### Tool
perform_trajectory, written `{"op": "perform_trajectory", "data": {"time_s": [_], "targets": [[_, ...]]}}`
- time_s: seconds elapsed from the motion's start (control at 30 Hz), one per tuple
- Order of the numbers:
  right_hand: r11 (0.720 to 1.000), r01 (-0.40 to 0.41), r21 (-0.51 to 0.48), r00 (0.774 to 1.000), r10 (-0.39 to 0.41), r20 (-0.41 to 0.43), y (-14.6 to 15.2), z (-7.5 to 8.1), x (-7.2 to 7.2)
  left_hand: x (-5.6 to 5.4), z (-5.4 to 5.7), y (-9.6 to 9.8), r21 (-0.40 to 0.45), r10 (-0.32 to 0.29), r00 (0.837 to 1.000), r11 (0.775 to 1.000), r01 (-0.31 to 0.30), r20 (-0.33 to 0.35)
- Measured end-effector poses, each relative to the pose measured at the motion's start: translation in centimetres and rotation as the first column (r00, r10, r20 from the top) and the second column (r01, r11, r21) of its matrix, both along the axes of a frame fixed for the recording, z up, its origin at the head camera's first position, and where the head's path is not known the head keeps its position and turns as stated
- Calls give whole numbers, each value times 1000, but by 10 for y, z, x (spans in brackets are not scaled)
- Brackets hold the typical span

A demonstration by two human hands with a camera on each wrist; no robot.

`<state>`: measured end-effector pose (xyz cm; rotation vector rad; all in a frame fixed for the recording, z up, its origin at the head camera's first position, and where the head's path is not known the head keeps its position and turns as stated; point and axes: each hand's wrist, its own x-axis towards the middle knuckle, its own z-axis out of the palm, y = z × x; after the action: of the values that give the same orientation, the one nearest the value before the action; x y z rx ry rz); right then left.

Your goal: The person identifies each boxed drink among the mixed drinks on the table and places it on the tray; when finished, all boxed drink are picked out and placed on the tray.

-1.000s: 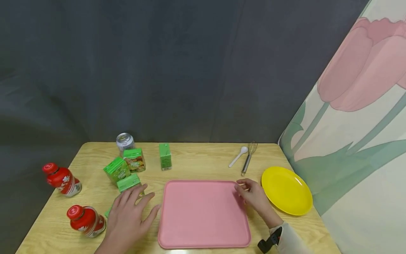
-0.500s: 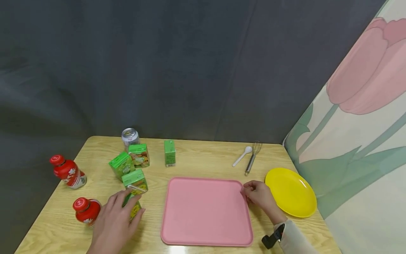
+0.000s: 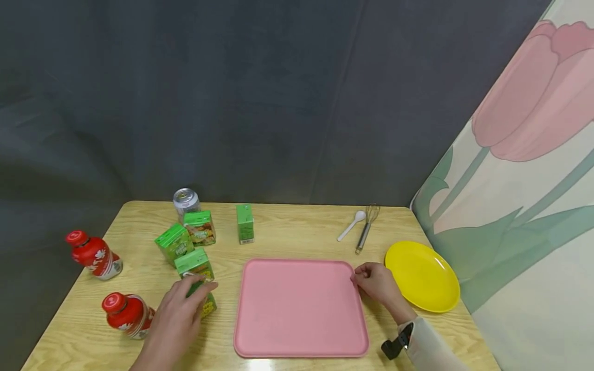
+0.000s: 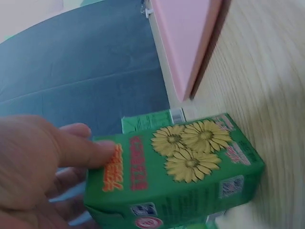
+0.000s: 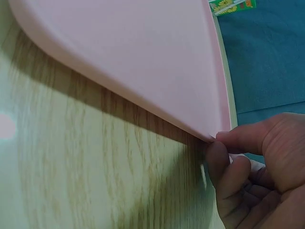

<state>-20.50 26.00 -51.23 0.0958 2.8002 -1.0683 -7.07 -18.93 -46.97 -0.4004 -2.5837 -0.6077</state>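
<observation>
My left hand holds a green drink carton printed with yellow flowers. The thumb lies on its flowered face in the left wrist view, and other fingers are behind it. In the head view the hand hides much of this carton, beside the tray's left edge. At the far right corner of the pink tray, my right hand pinches the rim between thumb and forefinger. Close by the held carton stands another green carton.
Two red-capped bottles stand at the left. More green cartons and a silver can are behind my left hand. A white spoon, a whisk and a yellow plate lie toward the right.
My left hand went down and left from above the cartons, took hold of the flowered carton, and then moved slightly forward with it. My right hand's fingers came together on the tray's rim.
</observation>
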Motion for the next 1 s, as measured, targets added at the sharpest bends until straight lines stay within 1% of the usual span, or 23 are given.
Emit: {"op": "perform_trajectory", "data": {"time_s": [0.07,0.13,0.2,0.27,0.37,0.43,0.53,0.63,0.73,0.8,0.9,1.0], "targets": [[1000,3,-4,1000,-3,1,0,-1,0,-5,-3,2,19,-49,997,999,50,-63],[1000,5,-18,1000,-5,8,-1,-1,0,-9,-8,1,46,-79,991,995,85,-106],[1000,7,-26,1000,-7,14,-2,-3,0,-10,-13,-2,88,-93,989,991,103,-114],[1000,5,-31,1000,-4,15,-1,-4,1,-10,-17,-5,136,-82,994,986,92,-78],[999,7,-34,1000,-7,17,0,-5,1,-7,-22,-7,198,-59,998,979,57,4],[999,4,-33,1000,-4,9,1,-4,1,-5,-24,-8,235,-48,997,971,34,57],[999,2,-33,1000,-2,-2,0,-3,-1,-2,-28,-8,281,-46,995,960,18,93],[1000,8,-28,1000,-8,-19,-1,-4,-2,0,-32,-9,313,-53,995,949,23,88],[999,24,-20,999,-25,-42,-3,-6,-3,-2,-33,-10,322,-69,997,945,52,44],[999,32,-24,998,-33,-49,-4,-6,-3,-4,-33,-11,324,-81,997,943,72,15],[999,38,-23,997,-39,-61,-4,-8,-7,-7,-31,-12,322,-101,995,942,98,-10],[1000,15,-21,996,-16,-86,-9,-8,-13,-9,-29,-14,310,-115,993,943,116,-23]]}}
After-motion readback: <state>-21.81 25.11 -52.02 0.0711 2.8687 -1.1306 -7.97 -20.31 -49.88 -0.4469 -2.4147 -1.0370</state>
